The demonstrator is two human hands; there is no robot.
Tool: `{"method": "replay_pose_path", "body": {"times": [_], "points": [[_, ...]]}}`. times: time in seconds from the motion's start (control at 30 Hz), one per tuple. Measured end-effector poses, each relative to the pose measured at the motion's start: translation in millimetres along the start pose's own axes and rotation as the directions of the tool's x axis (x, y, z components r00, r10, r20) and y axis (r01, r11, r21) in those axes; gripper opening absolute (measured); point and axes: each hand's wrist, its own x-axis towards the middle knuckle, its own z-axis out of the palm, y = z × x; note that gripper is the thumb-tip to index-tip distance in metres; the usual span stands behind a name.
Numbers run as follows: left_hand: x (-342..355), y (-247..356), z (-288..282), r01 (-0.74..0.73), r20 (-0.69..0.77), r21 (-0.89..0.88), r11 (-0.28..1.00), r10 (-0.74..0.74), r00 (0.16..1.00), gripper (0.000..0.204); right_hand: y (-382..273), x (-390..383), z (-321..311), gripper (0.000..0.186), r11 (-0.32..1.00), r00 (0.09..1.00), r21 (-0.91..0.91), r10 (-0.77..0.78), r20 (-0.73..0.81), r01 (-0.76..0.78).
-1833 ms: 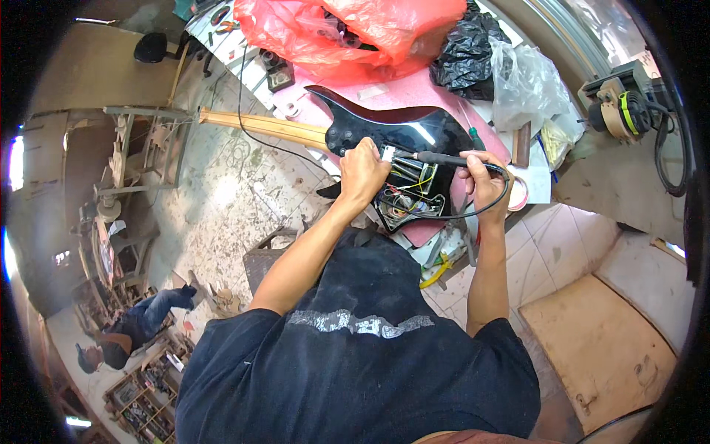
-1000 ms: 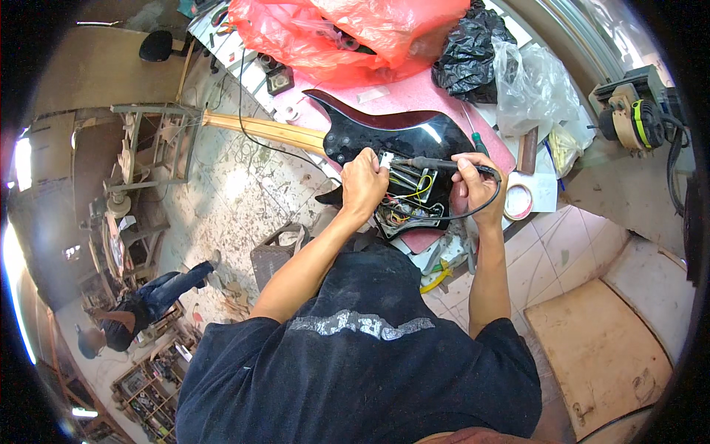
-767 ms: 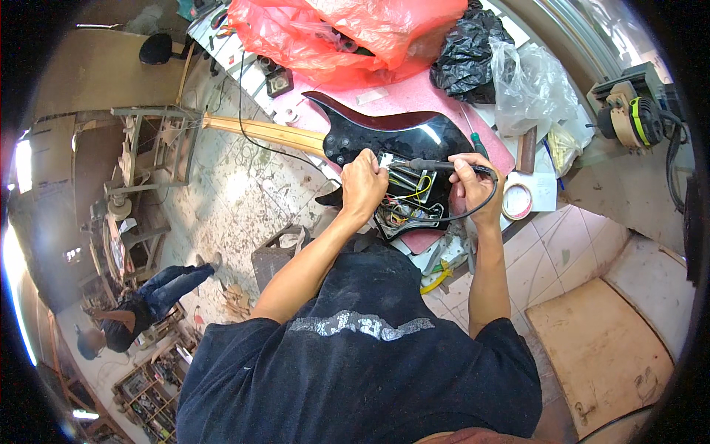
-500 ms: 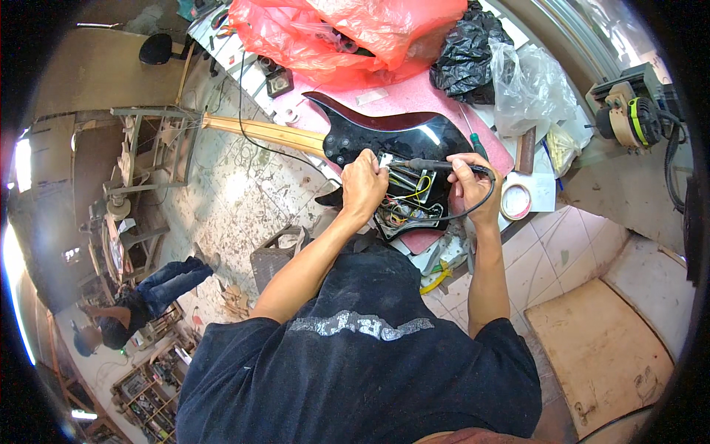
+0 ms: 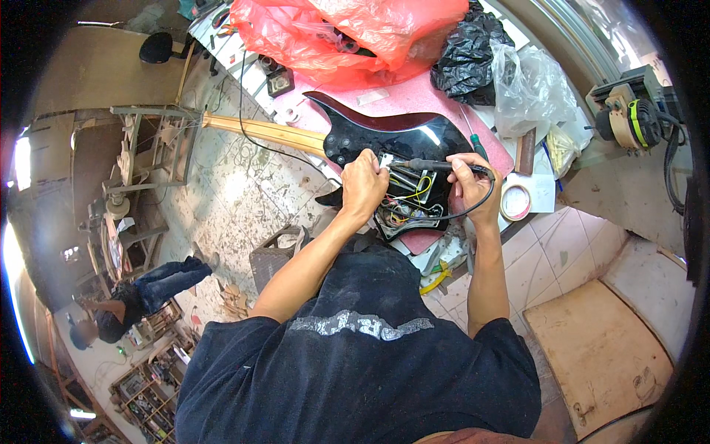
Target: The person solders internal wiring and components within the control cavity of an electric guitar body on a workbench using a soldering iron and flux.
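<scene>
A glossy black electric guitar (image 5: pixel 381 127) lies back side up on the bench, its pale wooden neck (image 5: pixel 262 135) pointing left. Open cavities in its back show yellow and other coloured wires (image 5: pixel 420 191). My right hand (image 5: pixel 477 185) grips a soldering iron (image 5: pixel 423 165) like a pen, its tip pointing left toward the fingers of my other hand. Its black cord loops down past my wrist and over the lower cavity. My left hand (image 5: pixel 362 189) is closed in a pinch at the cavity's edge; whatever is between its fingertips is hidden.
Red plastic (image 5: pixel 355 37), a black bag (image 5: pixel 470 59) and a clear bag (image 5: pixel 529 89) crowd the bench's far side. A green-handled screwdriver (image 5: pixel 478 144) and a tape roll (image 5: pixel 515 200) are at right. Another person (image 5: pixel 122 307) is at far left.
My hands, the soldering iron and the guitar hold the same position. The person at the far left has shifted slightly.
</scene>
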Motion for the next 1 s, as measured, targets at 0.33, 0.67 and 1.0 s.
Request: {"method": "replay_pose_path", "body": {"times": [0.33,0.67,1.0], "points": [[-0.4,-2.3,1.1,-0.012,-0.001,0.011,1.000,0.012,1.000,0.015,-3.0,-0.8,0.7,0.019,1.000,1.000,-0.018,-0.015,-0.005,0.015],[-0.9,-0.9,-0.8,0.013,0.017,-0.014,1.000,-0.013,1.000,0.017,0.0,1.5,0.4,0.021,0.996,0.999,-0.083,-0.035,-0.015,0.034],[-1.6,-3.5,1.2,0.009,0.019,-0.047,0.999,-0.009,1.000,0.030,1.0,3.4,0.2,0.022,0.997,0.999,-0.081,-0.025,-0.030,0.022]]}}
